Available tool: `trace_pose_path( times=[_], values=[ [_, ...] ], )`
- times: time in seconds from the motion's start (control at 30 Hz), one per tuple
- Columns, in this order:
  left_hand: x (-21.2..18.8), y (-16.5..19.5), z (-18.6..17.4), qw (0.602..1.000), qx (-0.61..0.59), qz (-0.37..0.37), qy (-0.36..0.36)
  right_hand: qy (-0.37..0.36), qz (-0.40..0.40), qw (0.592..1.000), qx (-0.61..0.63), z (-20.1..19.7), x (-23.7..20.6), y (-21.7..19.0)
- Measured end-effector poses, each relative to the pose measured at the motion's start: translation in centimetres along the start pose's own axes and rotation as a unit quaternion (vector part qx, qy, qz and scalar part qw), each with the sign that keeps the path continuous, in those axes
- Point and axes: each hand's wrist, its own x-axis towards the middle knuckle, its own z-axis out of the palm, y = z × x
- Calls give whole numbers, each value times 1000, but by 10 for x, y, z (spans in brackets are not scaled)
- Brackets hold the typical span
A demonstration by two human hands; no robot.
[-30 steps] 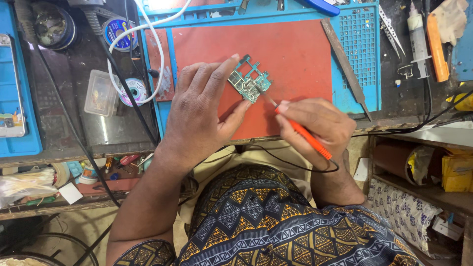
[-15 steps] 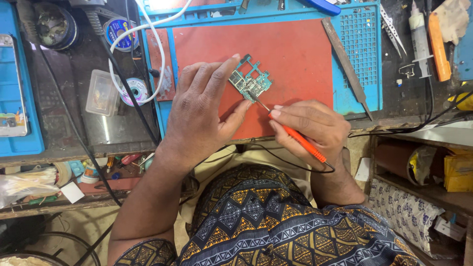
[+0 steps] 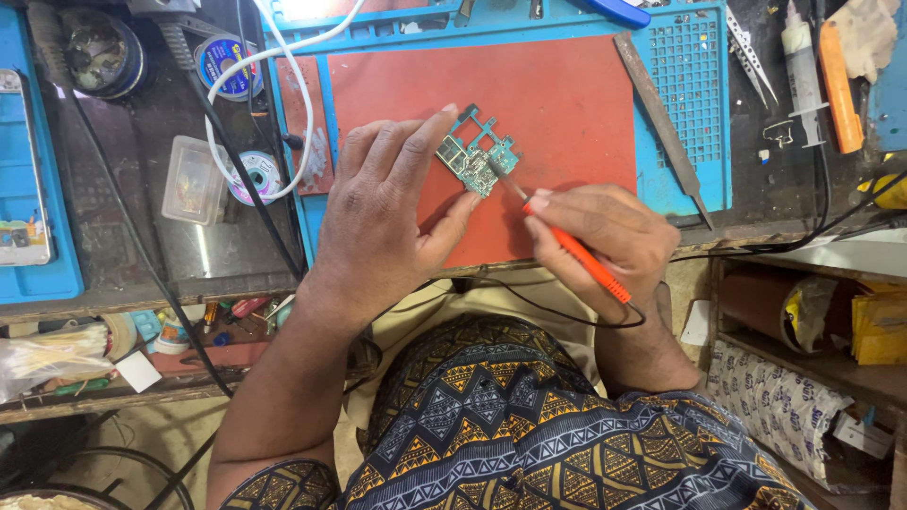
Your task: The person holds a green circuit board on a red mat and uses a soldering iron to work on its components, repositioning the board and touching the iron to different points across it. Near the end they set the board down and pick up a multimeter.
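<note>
A small green circuit board (image 3: 477,156) lies on the red work mat (image 3: 567,104). My left hand (image 3: 383,212) rests on the mat and pins the board between forefinger and thumb. My right hand (image 3: 605,231) grips a thin orange-handled soldering iron (image 3: 576,255) like a pen. Its metal tip touches the board's lower right part. A black cord runs from the iron's rear end across my lap.
A blue mat with compartments (image 3: 690,94) frames the red one. A metal file (image 3: 661,123), tweezers (image 3: 746,47), a syringe (image 3: 803,66) and an orange tool (image 3: 839,90) lie at right. Solder reels (image 3: 255,175), a white cable (image 3: 283,94) and a small clear box (image 3: 194,179) sit at left.
My right hand has shifted slightly left and up, bringing the iron's tip onto the board. The left hand and the board have stayed put.
</note>
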Motion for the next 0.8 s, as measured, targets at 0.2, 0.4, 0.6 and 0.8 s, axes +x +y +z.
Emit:
trace_pose_path(
  times=[0.2, 0.4, 0.6, 0.8],
  values=[
    [0, 0, 0, 1000, -2, 1, 0, -4, -5, 1000, -3, 0, 0, 1],
    [0, 0, 1, 1000, -2, 0, -1, 0, -8, 1000, -6, 1, 0, 2],
    [0, 0, 1, 1000, -4, -1, -3, 1, -7, 1000, -4, 1, 0, 3],
    [1, 1, 1, 1000, -1, 2, -2, -4, 1, 1000, 0, -1, 1, 2]
  ],
)
